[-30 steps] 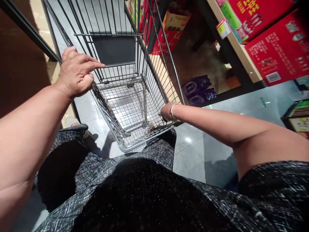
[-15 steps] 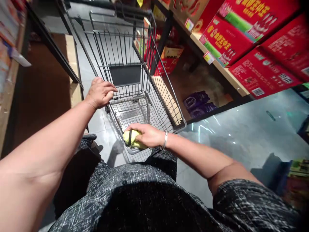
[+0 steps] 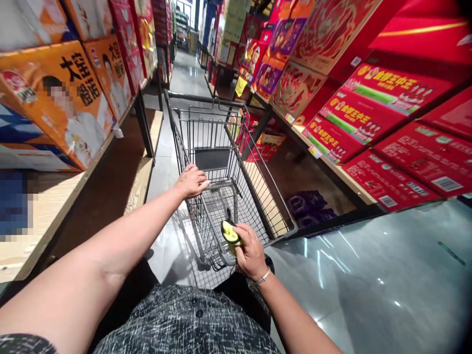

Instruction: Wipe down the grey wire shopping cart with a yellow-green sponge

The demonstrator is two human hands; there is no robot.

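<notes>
near corner of the shopping cart (image 3: 236, 162) cut off behind the right hand (image 3: 250, 251); yellow cloth (image 3: 230, 233) partly covered by curled fingers, its full shape hard to make out. nothing visible inside the wire basket. right hand closed around the cloth at the cart's near rim, wrist bent. left hand (image 3: 191, 181) curled over the left rim, arm stretched forward.
</notes>
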